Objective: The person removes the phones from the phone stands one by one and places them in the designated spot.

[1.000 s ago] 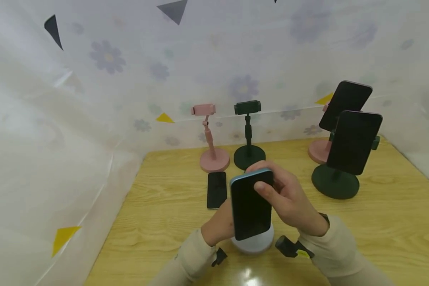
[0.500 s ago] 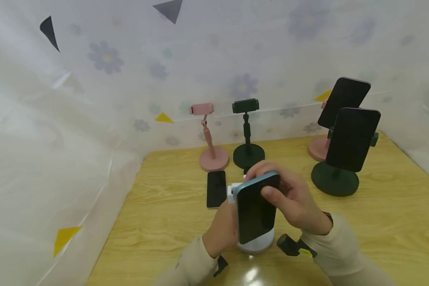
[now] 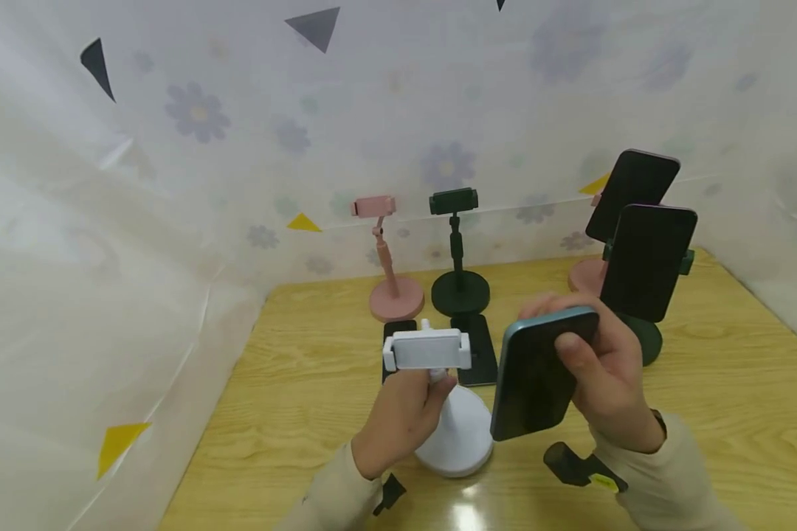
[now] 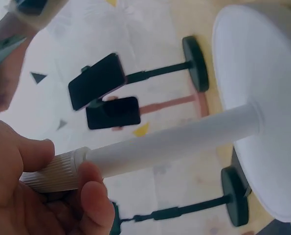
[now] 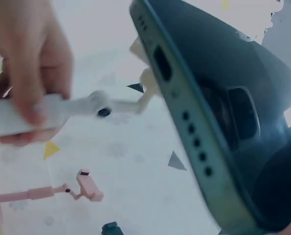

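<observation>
My left hand [image 3: 398,417] grips the post of a white phone stand [image 3: 461,442], just below its clamp. In the left wrist view, thumb and fingers curl round the ribbed collar [image 4: 55,171] at the top of the smooth post. The clamp [image 3: 428,349] has nothing in it and faces me. To the right, my right hand [image 3: 604,369] holds a blue-edged smartphone [image 3: 534,380], thumb on its dark screen and other fingers mostly hidden behind. Phone and clamp are apart. The right wrist view shows the phone's edge with its charging port [image 5: 163,63].
Behind stand a pink phone stand [image 3: 396,296] and a dark green phone stand [image 3: 460,293]. Two dark phones lie flat before them, one at the right [image 3: 480,358], one partly behind the white clamp. At right, two stands carry a front phone [image 3: 649,262] and a rear phone [image 3: 637,188].
My right hand has drawn the blue-edged phone to the right, away from the white stand, uncovering its clamp. My left hand keeps its grip, and the stand's top now leans further left.
</observation>
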A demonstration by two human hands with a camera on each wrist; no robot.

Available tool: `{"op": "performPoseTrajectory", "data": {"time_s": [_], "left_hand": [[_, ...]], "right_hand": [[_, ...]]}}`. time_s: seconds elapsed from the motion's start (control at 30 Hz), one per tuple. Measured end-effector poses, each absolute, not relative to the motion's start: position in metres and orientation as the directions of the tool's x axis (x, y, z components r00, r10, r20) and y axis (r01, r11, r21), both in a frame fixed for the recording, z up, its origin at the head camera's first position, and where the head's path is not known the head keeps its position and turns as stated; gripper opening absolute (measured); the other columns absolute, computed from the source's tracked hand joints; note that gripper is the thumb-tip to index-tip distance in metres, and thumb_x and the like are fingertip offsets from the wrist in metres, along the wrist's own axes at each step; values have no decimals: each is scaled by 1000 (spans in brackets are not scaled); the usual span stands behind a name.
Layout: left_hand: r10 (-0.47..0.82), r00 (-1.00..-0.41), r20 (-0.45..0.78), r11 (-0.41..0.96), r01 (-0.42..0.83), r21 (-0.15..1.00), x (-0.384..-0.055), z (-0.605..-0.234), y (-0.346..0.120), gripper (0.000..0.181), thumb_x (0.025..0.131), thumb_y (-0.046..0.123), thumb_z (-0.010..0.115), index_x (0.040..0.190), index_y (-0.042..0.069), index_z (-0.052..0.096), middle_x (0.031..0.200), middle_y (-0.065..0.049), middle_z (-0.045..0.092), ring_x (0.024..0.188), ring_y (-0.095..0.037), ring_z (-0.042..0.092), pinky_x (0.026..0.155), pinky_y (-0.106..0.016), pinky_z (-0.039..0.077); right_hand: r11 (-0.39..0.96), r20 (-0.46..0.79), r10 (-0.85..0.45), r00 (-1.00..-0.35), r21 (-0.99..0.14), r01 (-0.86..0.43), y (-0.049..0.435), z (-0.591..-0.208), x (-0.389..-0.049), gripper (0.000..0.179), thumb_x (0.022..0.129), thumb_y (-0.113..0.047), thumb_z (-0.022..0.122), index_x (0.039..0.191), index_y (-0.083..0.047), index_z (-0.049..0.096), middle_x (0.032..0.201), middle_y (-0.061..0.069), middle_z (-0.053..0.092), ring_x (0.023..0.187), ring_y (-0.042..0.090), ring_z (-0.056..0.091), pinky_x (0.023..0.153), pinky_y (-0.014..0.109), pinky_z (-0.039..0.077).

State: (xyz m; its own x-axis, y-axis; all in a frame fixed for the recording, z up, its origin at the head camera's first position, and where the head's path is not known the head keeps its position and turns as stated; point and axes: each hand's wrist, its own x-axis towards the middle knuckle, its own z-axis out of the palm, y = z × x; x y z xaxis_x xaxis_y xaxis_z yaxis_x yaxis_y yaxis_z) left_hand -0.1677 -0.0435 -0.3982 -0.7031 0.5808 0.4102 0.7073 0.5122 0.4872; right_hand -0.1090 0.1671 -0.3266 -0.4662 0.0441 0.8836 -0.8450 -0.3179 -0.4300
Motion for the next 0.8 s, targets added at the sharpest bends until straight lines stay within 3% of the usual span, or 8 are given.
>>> {"op": "performPoseTrajectory", "data": {"time_s": [0.17, 0.33, 0.53, 0.8], "left_hand": [[500, -767, 402, 544, 640, 543, -176, -376, -66, 14, 102, 25, 56, 104, 11, 57, 83, 1, 61, 68, -7, 52, 63, -22, 47], [371, -813, 450, 562, 582, 588, -196, -354, -96, 10, 101, 18, 58, 104, 9, 56, 81, -2, 59, 69, -10, 50, 64, -25, 45], [297, -808, 509, 654, 560, 508, -228, -340, -128, 14, 102, 16, 55, 106, 2, 55, 73, -6, 51, 62, -14, 42, 59, -27, 37], [309, -783, 540, 666, 584, 464, -279, -334, -150, 17, 101, 14, 52, 107, -3, 53, 71, -11, 49, 57, -20, 42, 56, -33, 37]], "right_hand": [[-265, 838, 55, -543, -512, -817, 179, -340, -106, 17, 100, 9, 41, 109, 10, 55, 93, 6, 61, 68, 14, 60, 50, 25, 47], [-140, 754, 49, -655, -644, -752, 191, -354, -102, 25, 99, 13, 36, 109, 6, 58, 93, 3, 65, 70, 9, 66, 57, 21, 53], [33, 619, 27, -785, -785, -618, 206, -366, -95, 32, 101, 9, 35, 113, -9, 57, 97, -9, 66, 77, 2, 67, 67, 19, 56], [66, 577, 13, -816, -815, -575, 214, -373, -95, 29, 100, 12, 36, 116, -3, 56, 101, -4, 67, 80, 6, 70, 66, 22, 58]]}}
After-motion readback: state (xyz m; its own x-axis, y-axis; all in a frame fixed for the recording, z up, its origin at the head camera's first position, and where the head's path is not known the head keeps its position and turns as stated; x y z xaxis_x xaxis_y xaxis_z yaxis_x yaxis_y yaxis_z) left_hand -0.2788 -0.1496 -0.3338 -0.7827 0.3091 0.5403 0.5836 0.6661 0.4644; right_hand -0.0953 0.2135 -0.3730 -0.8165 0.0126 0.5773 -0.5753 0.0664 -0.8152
